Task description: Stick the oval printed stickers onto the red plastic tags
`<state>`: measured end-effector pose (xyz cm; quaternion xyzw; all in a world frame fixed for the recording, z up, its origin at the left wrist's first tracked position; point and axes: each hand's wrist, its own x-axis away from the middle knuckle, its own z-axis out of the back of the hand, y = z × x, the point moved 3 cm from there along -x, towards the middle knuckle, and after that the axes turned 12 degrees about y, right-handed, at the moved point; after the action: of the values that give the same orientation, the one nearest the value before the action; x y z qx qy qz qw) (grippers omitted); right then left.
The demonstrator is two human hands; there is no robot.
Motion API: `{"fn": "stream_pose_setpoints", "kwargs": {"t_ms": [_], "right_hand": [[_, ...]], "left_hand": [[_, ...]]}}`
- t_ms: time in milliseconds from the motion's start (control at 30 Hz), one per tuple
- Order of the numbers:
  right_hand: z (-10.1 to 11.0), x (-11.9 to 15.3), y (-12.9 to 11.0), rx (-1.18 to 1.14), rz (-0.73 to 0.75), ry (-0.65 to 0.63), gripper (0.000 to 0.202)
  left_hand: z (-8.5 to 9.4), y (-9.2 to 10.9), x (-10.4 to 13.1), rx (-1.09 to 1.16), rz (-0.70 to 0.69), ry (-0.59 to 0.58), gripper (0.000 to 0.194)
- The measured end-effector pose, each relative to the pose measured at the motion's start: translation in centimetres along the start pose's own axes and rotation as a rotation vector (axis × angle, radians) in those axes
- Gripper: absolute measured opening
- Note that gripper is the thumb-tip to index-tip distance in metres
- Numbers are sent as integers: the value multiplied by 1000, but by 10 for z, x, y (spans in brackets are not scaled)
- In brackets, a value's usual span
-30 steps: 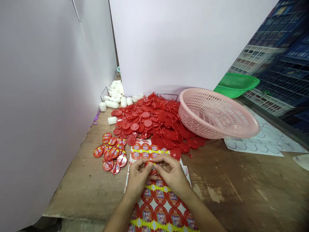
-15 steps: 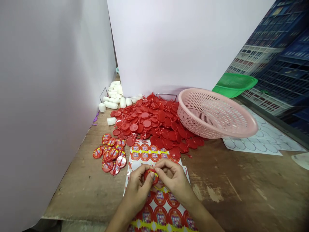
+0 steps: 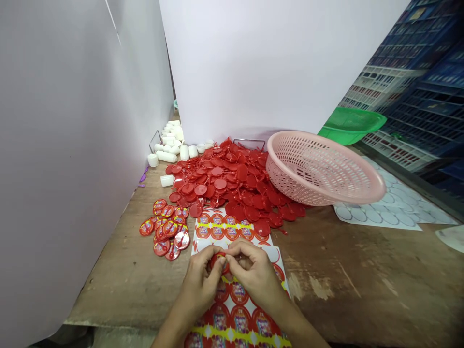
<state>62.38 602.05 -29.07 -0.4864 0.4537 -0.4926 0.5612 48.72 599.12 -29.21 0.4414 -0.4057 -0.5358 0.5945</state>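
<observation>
Between both hands is a small red plastic disc (image 3: 220, 264) with a printed round sticker on its face. My left hand (image 3: 203, 274) grips it from the left, thumb on the front. My right hand (image 3: 253, 270) pinches its right edge with thumb and forefinger. Both hands are over sheets of round red and yellow stickers (image 3: 240, 319). Behind them lies a large pile of plain red discs (image 3: 232, 179) with thin stems. Left of the sheets sits a small heap of stickered discs (image 3: 169, 228).
A pink perforated basket (image 3: 326, 193) leans at the right of the pile. Peeled sticker backing sheets (image 3: 380, 217) lie beyond it. White plastic pieces (image 3: 166, 157) are at the back left. Pale panels (image 3: 282, 67) stand behind and to the left. A green basin (image 3: 353, 125) is at the back right.
Both hands, with the red disc between them, have shifted slightly left. The lower sticker sheet looks slightly shifted; the piles look the same.
</observation>
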Motion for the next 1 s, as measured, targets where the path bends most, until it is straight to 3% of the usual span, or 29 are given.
{"fn": "stream_pose_setpoints", "kwargs": {"t_ms": [67, 233, 333, 433, 567, 633, 733, 867, 1000], "right_hand": [[5, -7, -2, 161, 68, -34, 14], [20, -29, 8, 723, 188, -30, 9], [32, -36, 10, 629, 99, -76, 10], [56, -37, 0, 300, -39, -21, 10], [82, -24, -22, -154, -215, 186, 29], [77, -10, -33, -359, -289, 239, 36], [55, 17, -44, -569, -341, 218, 45], [34, 47, -45, -663, -364, 212, 61], [39, 48, -34, -680, -519, 203, 65]], "left_hand": [[15, 4, -9, -95, -50, 54, 25], [67, -8, -47, -559, -156, 344, 27], [80, -12, -57, -778, -191, 506, 36], [75, 5, -44, -788, -199, 636, 43], [42, 41, -6, -723, -299, 491, 51], [25, 51, 11, -695, -341, 374, 61], [6, 54, 25, -559, -362, 125, 85], [6, 52, 26, -463, -367, -40, 101], [3, 45, 24, -552, -394, -277, 103]]}}
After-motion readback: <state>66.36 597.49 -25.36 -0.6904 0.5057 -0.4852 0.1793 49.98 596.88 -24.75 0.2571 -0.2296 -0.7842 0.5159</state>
